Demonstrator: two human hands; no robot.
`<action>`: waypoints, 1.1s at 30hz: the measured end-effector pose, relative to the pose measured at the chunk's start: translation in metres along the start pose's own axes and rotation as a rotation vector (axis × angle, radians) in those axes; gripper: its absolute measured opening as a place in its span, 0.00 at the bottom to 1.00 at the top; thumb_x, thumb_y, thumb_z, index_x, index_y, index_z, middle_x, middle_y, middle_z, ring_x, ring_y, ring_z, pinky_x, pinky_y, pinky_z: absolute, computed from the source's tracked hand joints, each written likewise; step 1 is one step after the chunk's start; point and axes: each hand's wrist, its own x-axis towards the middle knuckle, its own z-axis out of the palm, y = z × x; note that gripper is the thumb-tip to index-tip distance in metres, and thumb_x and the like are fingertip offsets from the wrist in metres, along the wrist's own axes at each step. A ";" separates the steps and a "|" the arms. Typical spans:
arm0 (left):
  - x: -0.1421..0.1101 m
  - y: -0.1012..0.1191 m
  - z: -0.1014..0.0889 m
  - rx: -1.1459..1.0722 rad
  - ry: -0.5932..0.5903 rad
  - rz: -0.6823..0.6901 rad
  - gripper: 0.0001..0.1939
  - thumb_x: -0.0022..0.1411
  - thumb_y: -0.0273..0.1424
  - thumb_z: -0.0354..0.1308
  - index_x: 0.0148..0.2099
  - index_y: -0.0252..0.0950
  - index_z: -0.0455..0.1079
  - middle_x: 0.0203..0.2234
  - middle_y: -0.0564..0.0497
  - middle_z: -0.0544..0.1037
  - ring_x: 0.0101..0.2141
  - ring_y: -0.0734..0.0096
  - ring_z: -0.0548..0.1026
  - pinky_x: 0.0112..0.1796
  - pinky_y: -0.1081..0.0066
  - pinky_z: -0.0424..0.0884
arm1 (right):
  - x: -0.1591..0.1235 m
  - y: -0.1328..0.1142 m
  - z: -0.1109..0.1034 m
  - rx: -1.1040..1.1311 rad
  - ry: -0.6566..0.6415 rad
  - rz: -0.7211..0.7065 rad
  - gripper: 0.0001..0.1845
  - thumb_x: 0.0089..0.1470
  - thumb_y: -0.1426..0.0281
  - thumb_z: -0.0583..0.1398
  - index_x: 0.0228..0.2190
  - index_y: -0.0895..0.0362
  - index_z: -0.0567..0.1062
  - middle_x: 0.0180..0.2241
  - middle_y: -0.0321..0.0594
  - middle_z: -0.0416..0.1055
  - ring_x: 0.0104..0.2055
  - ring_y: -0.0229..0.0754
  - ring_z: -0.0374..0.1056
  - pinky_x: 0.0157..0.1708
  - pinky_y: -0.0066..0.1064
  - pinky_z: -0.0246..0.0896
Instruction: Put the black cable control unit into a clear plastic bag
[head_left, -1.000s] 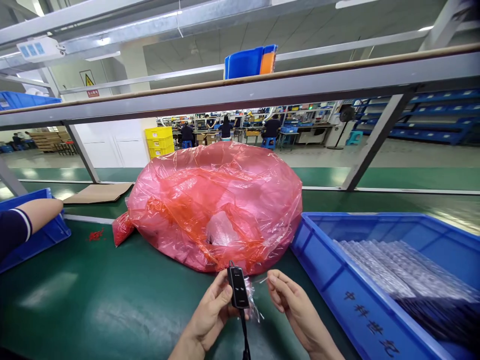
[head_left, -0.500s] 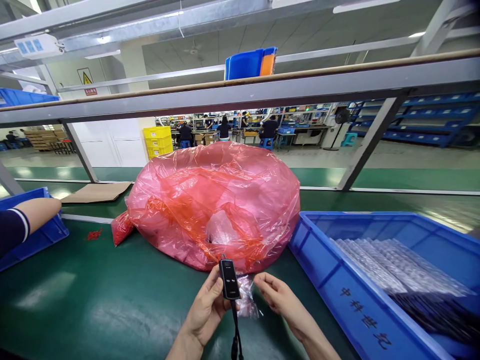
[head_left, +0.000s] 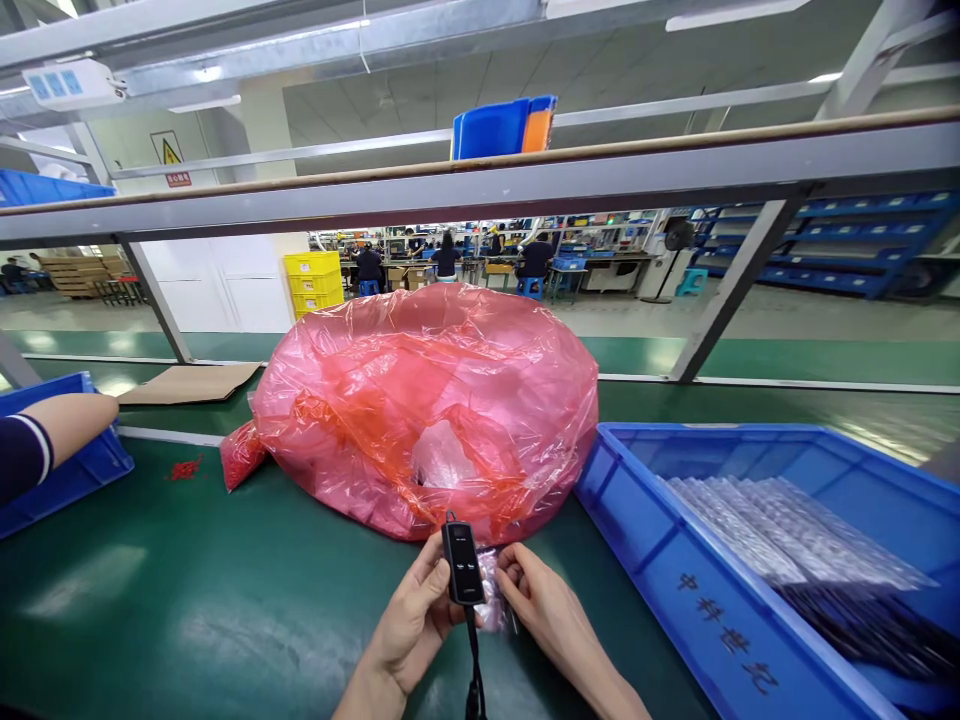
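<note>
My left hand (head_left: 416, 615) is closed around a small black controller box (head_left: 463, 565) with two pale marks on its face. A metal loop tops the box, and a black cable (head_left: 474, 655) hangs from its lower end. Just right of the box, a small clear plastic bag (head_left: 489, 590) is partly hidden behind both hands; its contents are too blurred to name. My right hand (head_left: 544, 605) has its thumb and fingers pinched together at the bag's right edge. Behind them rests a big, puffed-up red plastic bag (head_left: 435, 400).
To the right, a blue bin (head_left: 652, 560) holds bubble-wrapped packs (head_left: 780, 530) and black cables (head_left: 877, 620). Another person's arm (head_left: 67, 430) reaches over a blue bin (head_left: 90, 490) on the left. Small red pieces (head_left: 185, 469) and flat cardboard (head_left: 191, 383) lie nearby. A shelf beam (head_left: 480, 185) crosses overhead.
My right hand has moved left to the small clear bag, its fingers now drawn together there. My left hand still holds the controller box, nearly unmoved.
</note>
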 end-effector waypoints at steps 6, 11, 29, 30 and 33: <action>-0.001 0.001 0.001 -0.001 -0.012 0.000 0.19 0.65 0.38 0.66 0.56 0.39 0.72 0.39 0.48 0.80 0.35 0.71 0.78 0.33 0.72 0.77 | -0.001 -0.004 -0.002 0.006 -0.039 -0.053 0.09 0.65 0.62 0.55 0.33 0.50 0.69 0.26 0.30 0.69 0.25 0.40 0.65 0.28 0.29 0.56; -0.002 0.002 0.004 -0.025 -0.032 -0.001 0.18 0.66 0.36 0.66 0.56 0.39 0.74 0.37 0.49 0.80 0.33 0.72 0.78 0.34 0.72 0.77 | -0.005 -0.005 0.002 -0.005 -0.108 -0.130 0.07 0.63 0.64 0.56 0.35 0.49 0.73 0.34 0.34 0.72 0.30 0.40 0.68 0.33 0.30 0.59; -0.001 -0.001 -0.004 0.016 0.029 -0.007 0.23 0.65 0.37 0.66 0.61 0.42 0.72 0.37 0.49 0.80 0.34 0.72 0.77 0.35 0.72 0.75 | -0.001 -0.003 0.001 -0.009 -0.020 -0.152 0.08 0.65 0.66 0.55 0.33 0.51 0.73 0.31 0.33 0.69 0.28 0.40 0.67 0.30 0.29 0.58; 0.000 -0.002 -0.005 0.024 0.027 -0.007 0.23 0.65 0.37 0.66 0.61 0.42 0.72 0.37 0.49 0.80 0.34 0.72 0.77 0.35 0.72 0.75 | -0.001 -0.002 0.001 -0.015 -0.022 -0.158 0.08 0.64 0.66 0.56 0.32 0.51 0.73 0.32 0.33 0.69 0.29 0.40 0.67 0.30 0.29 0.58; 0.001 -0.004 -0.009 0.035 0.037 -0.007 0.24 0.64 0.38 0.67 0.61 0.43 0.72 0.38 0.48 0.80 0.35 0.72 0.78 0.36 0.73 0.74 | -0.001 -0.003 0.002 -0.022 0.003 -0.155 0.09 0.65 0.66 0.55 0.33 0.50 0.72 0.33 0.34 0.69 0.29 0.40 0.67 0.31 0.29 0.58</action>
